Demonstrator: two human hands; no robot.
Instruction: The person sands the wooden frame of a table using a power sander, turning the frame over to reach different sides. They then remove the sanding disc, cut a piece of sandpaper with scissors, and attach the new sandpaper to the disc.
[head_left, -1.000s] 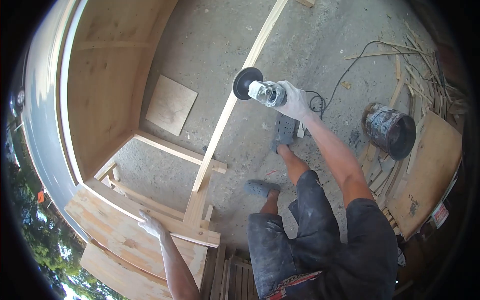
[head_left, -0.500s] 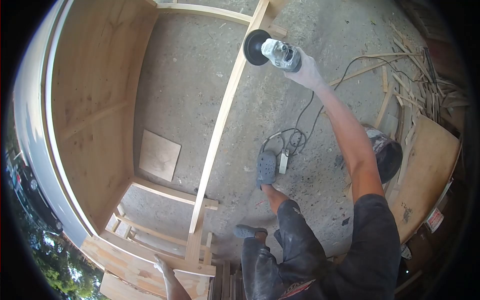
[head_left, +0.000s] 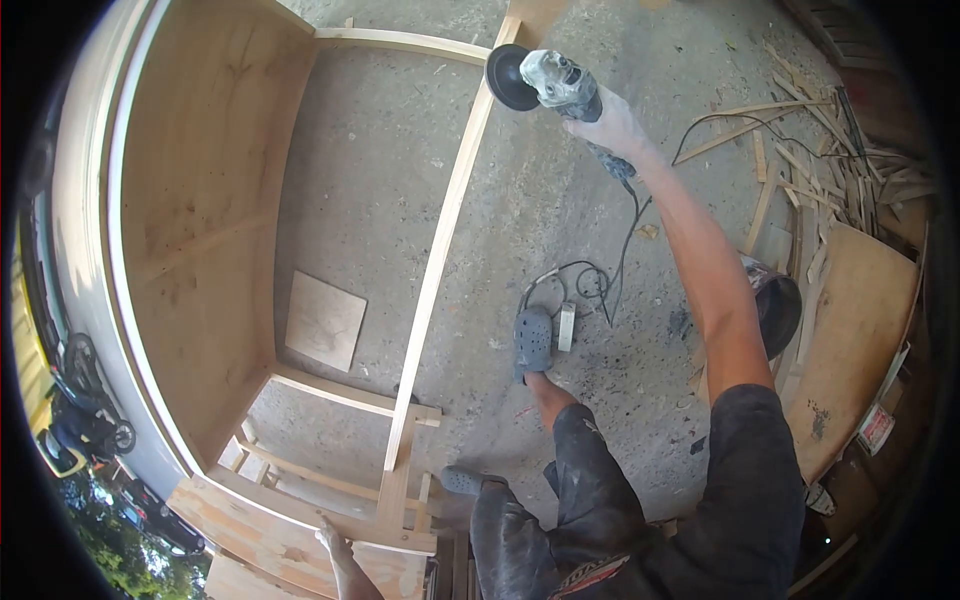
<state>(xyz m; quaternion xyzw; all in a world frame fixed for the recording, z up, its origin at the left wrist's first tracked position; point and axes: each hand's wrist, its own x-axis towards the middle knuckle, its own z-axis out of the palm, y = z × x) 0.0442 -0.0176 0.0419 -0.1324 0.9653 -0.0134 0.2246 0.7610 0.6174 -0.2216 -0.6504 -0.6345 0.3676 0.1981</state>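
Note:
My right hand (head_left: 612, 130), whitened with dust, is closed around the body of an angle grinder (head_left: 562, 85). The grinder's round black disc (head_left: 511, 78) meets the long light wooden strip (head_left: 455, 215) near its far end. Down at the near side, my left hand (head_left: 331, 541) grips the upper edge of the wooden frame (head_left: 375, 530), its fingers partly hidden. The strip runs along the frame's open side, with crosspieces (head_left: 345, 391) joining it to a tall plywood panel (head_left: 200, 210).
A cable (head_left: 632, 235) trails from the grinder to a loose coil by my shoe (head_left: 533, 335) and a small white box (head_left: 567, 327). Scrap wood (head_left: 840, 160), a dark bucket (head_left: 776, 310) and a curved board (head_left: 850, 330) lie right. A square plywood piece (head_left: 325, 320) rests on the concrete floor.
My right hand has moved the grinder slightly further away along the strip, and its rear grip now shows below the hand. My left hand stays at the frame's edge. The view has shifted slightly.

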